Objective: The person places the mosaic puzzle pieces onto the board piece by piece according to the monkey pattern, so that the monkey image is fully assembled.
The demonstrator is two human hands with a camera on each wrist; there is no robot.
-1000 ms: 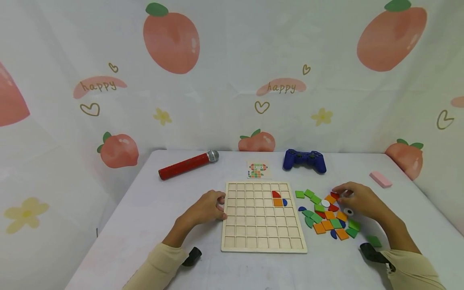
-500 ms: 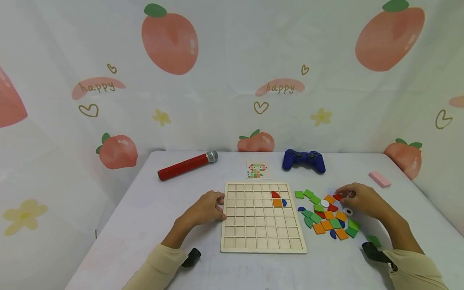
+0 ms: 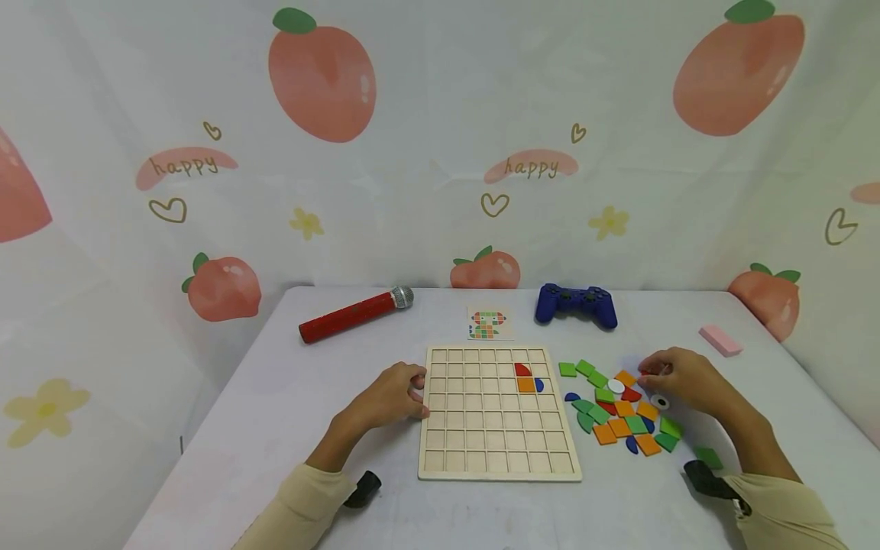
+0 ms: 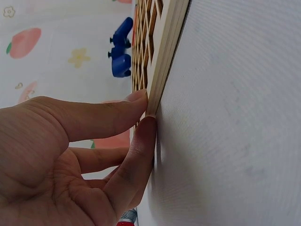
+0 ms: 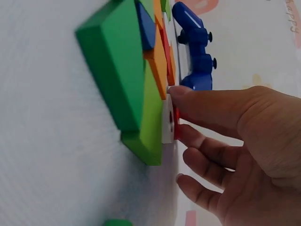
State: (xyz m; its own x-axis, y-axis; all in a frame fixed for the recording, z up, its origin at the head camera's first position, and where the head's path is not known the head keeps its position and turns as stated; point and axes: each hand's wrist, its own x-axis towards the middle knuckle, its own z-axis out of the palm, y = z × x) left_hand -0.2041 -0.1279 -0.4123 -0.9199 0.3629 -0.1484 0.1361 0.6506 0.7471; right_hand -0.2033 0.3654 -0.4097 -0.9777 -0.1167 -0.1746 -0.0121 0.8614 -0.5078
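My left hand [image 3: 390, 394] holds the left edge of a wooden grid board [image 3: 474, 420]; in the left wrist view the thumb and index finger [image 4: 141, 136] meet the board's rim [image 4: 164, 61]. A red quarter-round tile [image 3: 522, 370], an orange square tile [image 3: 525, 384] and a blue half-round tile [image 3: 539, 385] sit in its upper right cells. At the far right of the loose tile pile, my right hand [image 3: 687, 380] pinches a red tile [image 5: 177, 123] between thumb and index finger, its shape mostly hidden. A white round eye tile [image 3: 659, 402] lies just below these fingertips.
Loose green [image 3: 603, 395], orange [image 3: 619, 427] and blue tiles [image 3: 632, 444] spread right of the board. Behind the board lie a picture card [image 3: 490, 324], a red microphone [image 3: 351, 316] and a blue game controller [image 3: 576, 304]. A pink block [image 3: 721, 341] lies far right.
My right hand has shifted slightly right with the red tile at its fingertips, drawing it away from the orange tile beside it. My left hand has stayed at the board's edge.
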